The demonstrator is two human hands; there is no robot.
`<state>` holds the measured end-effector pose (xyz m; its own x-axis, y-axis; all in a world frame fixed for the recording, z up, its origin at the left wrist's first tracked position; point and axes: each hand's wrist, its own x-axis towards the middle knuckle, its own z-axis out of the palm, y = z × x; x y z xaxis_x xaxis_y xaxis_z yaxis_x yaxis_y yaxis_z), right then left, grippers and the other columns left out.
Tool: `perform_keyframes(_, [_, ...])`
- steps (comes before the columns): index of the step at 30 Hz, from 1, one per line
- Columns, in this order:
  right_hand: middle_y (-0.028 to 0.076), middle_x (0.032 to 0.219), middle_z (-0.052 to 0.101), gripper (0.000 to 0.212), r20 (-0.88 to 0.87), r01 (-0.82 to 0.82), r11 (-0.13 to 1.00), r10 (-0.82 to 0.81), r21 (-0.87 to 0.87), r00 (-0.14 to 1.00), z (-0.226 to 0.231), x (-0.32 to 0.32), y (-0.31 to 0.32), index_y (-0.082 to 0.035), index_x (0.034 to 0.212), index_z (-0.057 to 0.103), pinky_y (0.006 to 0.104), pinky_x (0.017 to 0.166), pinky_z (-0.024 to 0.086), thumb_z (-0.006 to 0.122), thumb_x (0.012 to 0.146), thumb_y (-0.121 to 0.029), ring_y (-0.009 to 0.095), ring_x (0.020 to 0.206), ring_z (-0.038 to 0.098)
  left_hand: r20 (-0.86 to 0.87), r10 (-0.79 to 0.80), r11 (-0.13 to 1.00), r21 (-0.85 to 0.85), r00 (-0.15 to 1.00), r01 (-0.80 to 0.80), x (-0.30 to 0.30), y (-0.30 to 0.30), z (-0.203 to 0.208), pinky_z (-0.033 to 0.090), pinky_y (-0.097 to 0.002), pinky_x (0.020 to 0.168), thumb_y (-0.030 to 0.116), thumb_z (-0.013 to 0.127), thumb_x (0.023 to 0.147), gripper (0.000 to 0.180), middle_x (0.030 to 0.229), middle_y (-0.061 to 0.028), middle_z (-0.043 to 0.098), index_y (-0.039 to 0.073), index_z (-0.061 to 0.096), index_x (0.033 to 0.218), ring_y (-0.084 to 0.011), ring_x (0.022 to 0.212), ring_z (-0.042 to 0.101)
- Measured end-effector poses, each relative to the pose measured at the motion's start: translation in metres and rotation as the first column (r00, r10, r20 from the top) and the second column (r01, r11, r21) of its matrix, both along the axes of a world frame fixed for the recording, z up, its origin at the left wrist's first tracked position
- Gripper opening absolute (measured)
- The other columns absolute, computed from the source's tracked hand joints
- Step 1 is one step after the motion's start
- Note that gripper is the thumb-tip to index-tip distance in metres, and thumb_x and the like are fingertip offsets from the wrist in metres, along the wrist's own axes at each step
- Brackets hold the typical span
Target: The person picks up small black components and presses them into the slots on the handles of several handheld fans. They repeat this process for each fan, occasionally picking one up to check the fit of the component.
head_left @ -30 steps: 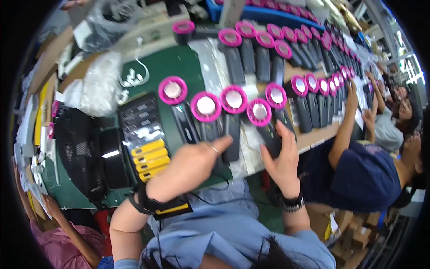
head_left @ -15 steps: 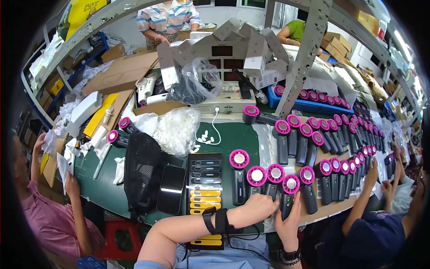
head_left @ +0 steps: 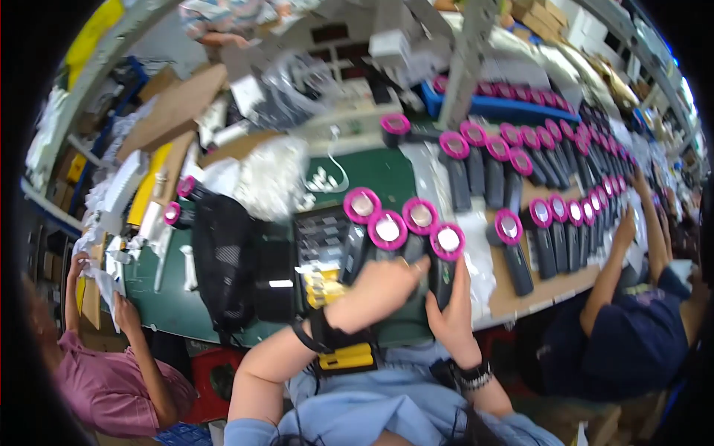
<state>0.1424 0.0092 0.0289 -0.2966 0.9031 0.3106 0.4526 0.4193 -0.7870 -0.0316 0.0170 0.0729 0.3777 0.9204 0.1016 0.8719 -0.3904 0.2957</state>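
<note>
1. With twelve toward the far side of the green bench (head_left: 375, 167), the right hand (head_left: 455, 320) grips the dark handle of a gadget (head_left: 445, 269), thumb on one side, fingers on the other; its round, pink-ringed head sits at twelve o'clock from that hand.
2. The left hand (head_left: 387, 291) lies at ten o'clock from the right, index finger stretched toward the held handle, other fingers curled; whether it grips anything is hidden.
3. Three more gadgets (head_left: 387, 230) stand close together, from nine to eleven o'clock of the held one's head.
4. A lone gadget (head_left: 515, 260) lies at one o'clock from the right hand; a row of gadgets (head_left: 547, 249) runs off at two.
5. Between twelve and one, farther out, a blue tray (head_left: 491, 109) carries more pink rings.
6. At nine o'clock from the left hand are yellow strips (head_left: 321, 286), then a shiny black slab (head_left: 276, 293); a black mesh bag (head_left: 223, 253) lies beyond.
7. Small white pieces (head_left: 321, 181) lie at eleven.
8. A person in pink (head_left: 111, 390) sits at eight.
</note>
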Motion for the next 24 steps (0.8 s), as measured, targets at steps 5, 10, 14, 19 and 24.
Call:
perform_keyframes(5, [0.020, 0.119, 0.049, 0.061, -0.201, 0.018, 0.994, 0.005, 0.111, 0.980, 0.004, 0.024, 0.004, 0.005, 0.134, 0.035, 0.0355, 0.094, 0.040, 0.059, 0.077, 0.004, 0.028, 0.108, 0.050, 0.800, 0.324, 0.901, -0.423, 0.505, 0.092, -0.011, -0.008, 0.014, 0.034, -0.0211, 0.044, 0.012, 0.045, 0.094, 0.030, 0.066, 0.0019, 0.051, 0.009, 0.049, 0.125, -0.0060, 0.051, 0.045])
perform_keyframes(10, [0.010, 0.086, 0.062, 0.037, -0.298, -0.213, 0.974, 0.225, 0.073, 0.928, 0.036, 0.027, -0.002, 0.001, 0.110, 0.062, 0.0255, 0.064, 0.049, 0.067, 0.074, 0.003, 0.015, 0.071, 0.059, 0.835, 0.549, 0.726, -0.498, 0.036, 0.475, 0.013, -0.018, 0.007, 0.024, -0.0144, 0.047, 0.021, 0.039, 0.100, 0.031, 0.069, 0.0067, 0.042, 0.011, 0.043, 0.129, -0.0001, 0.054, 0.029])
perform_keyframes(14, [0.008, 0.084, 0.062, 0.030, -0.378, -0.162, 0.987, 0.147, -0.010, 0.914, 0.026, 0.017, -0.009, 0.000, 0.104, 0.066, 0.0214, 0.059, 0.048, 0.068, 0.075, 0.005, 0.010, 0.068, 0.059, 0.786, 0.615, 0.708, -0.586, 0.064, 0.393, 0.037, -0.026, 0.009, 0.022, -0.0149, 0.048, 0.020, 0.036, 0.101, 0.030, 0.068, 0.0060, 0.043, 0.011, 0.039, 0.130, 0.0002, 0.053, 0.028])
perform_keyframes(19, [0.009, 0.089, 0.060, 0.026, -0.372, -0.184, 0.973, 0.120, -0.140, 0.921, 0.025, 0.020, -0.009, 0.003, 0.102, 0.066, 0.0215, 0.066, 0.048, 0.065, 0.077, 0.008, 0.011, 0.074, 0.059, 0.830, 0.557, 0.779, -0.531, 0.020, 0.333, 0.044, -0.027, -0.008, 0.024, -0.0150, 0.047, 0.020, 0.035, 0.101, 0.032, 0.070, 0.0066, 0.040, 0.010, 0.038, 0.131, 0.0006, 0.055, 0.030])
perform_keyframes(24, [0.009, 0.090, 0.061, 0.022, -0.475, -0.230, 0.936, 0.080, -0.267, 0.876, 0.024, 0.016, -0.002, 0.004, 0.100, 0.067, 0.0207, 0.066, 0.048, 0.063, 0.079, 0.007, 0.011, 0.076, 0.060, 0.874, 0.482, 0.852, -0.484, 0.063, 0.200, 0.047, -0.026, -0.012, 0.025, -0.0152, 0.048, 0.020, 0.035, 0.101, 0.033, 0.072, 0.0065, 0.039, 0.010, 0.038, 0.132, 0.0005, 0.057, 0.031])
